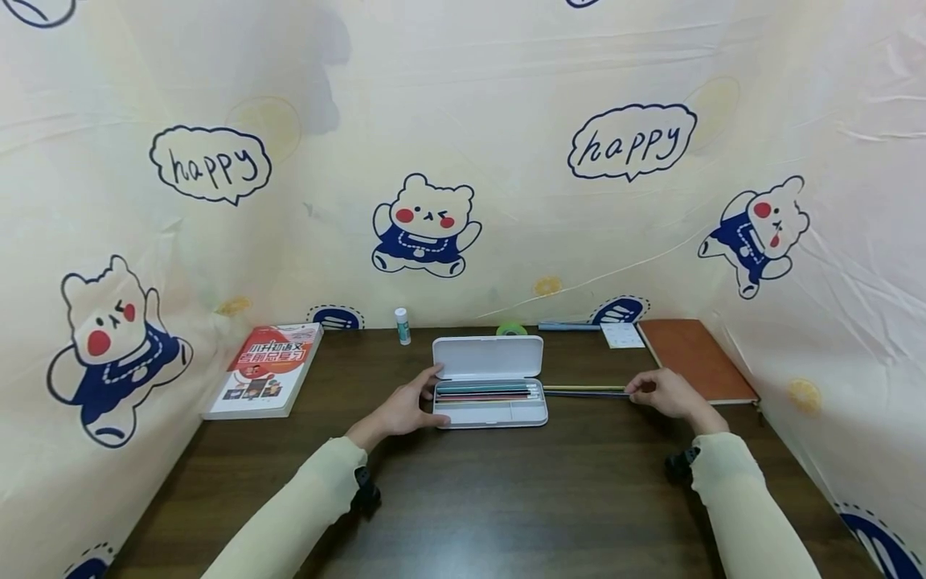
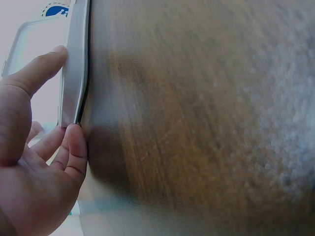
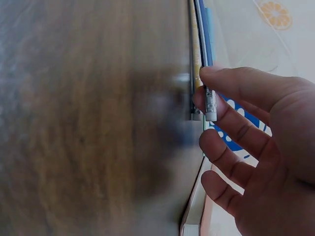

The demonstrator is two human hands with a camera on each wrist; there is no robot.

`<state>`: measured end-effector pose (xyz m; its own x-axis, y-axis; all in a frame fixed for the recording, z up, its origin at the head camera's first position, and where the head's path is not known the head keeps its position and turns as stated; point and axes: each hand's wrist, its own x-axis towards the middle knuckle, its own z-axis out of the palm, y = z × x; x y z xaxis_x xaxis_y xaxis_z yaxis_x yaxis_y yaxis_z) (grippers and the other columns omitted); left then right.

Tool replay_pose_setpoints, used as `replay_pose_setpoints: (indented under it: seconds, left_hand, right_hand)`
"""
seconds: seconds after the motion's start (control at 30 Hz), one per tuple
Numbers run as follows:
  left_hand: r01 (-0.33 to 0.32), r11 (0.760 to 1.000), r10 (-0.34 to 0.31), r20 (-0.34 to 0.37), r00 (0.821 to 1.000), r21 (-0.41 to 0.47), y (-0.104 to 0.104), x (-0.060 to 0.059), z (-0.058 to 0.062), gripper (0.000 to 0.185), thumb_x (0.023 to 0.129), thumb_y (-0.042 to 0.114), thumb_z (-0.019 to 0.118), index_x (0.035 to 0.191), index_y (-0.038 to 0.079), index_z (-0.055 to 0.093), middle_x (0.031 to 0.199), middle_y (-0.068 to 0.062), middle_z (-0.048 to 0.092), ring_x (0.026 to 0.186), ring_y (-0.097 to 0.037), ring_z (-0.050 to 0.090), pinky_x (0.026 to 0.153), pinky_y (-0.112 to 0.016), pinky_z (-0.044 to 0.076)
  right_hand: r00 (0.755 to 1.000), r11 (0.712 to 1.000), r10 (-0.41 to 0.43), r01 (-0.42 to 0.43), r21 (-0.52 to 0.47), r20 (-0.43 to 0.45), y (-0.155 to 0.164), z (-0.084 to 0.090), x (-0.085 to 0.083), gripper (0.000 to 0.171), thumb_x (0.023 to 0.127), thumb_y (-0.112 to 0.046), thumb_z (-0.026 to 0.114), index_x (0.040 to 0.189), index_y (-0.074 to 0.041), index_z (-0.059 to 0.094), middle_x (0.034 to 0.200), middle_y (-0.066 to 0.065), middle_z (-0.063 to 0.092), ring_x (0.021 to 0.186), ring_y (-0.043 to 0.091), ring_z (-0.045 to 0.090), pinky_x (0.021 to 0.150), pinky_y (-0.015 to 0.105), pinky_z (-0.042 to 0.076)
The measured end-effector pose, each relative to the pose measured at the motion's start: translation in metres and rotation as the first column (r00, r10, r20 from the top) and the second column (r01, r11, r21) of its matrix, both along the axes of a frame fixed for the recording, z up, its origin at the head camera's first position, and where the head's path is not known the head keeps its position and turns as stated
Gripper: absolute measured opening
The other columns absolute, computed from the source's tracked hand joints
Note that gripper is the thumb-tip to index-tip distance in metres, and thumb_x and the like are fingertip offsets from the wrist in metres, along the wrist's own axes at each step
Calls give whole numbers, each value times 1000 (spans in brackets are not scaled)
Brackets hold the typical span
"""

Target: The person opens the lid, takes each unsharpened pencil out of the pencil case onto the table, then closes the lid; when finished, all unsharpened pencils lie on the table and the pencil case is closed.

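Flanking case [image 1: 489, 379]: book [image 1: 266, 370]; notebook [image 1: 694, 359] (glue [image 1: 402, 326] behind)

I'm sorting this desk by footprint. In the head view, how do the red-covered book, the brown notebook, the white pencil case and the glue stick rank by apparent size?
1. Red-covered book and brown notebook: they look about alike, too close to rank.
2. White pencil case, open lid included: somewhat smaller.
3. Glue stick: by far the smallest.

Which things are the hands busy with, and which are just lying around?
Busy with: pencil case, held by the left hand; pencils, pinched by the right hand.

Lying around: red book, brown notebook, glue stick, green tape roll.
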<state>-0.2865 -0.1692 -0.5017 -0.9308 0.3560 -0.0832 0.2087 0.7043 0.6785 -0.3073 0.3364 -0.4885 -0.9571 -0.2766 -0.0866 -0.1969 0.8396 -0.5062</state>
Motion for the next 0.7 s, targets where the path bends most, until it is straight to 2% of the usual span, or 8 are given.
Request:
replay_pose_setpoints:
  seconds: [0.33,0.57,0.7]
  left_hand:
    - [-1,1000,1,5,1000,3,0,0,0,99,80,37,84,158,22,26,145,-7,54,115,-21,57,103,-45,47]
    - [1,1000,-1,0,1000,12,0,0,0,98,80,37,84,158,21,26,145,-8,54,114,-21,57,102,-45,48]
    - [1,1000,-1,-8,1000,15,0,-1,-1,98,80,37,84,158,20,27,144,-8,54,113,-21,57,102,-45,48]
  right_hand:
    - [999,999,-37,36,23,11,-3,-1,-2,9,91,-10,70,97,-13,76,99,8,74,90,22,61,85,48,48]
    - [999,999,-44,44,27,2,-7,0,-2,11,90,-11,71,98,-13,77,101,9,74,92,23,61,87,50,48]
    - [999,999,-50,50,1,-7,-11,2,-3,12,92,-14,69,101,-16,76,102,6,73,93,22,60,86,47,49]
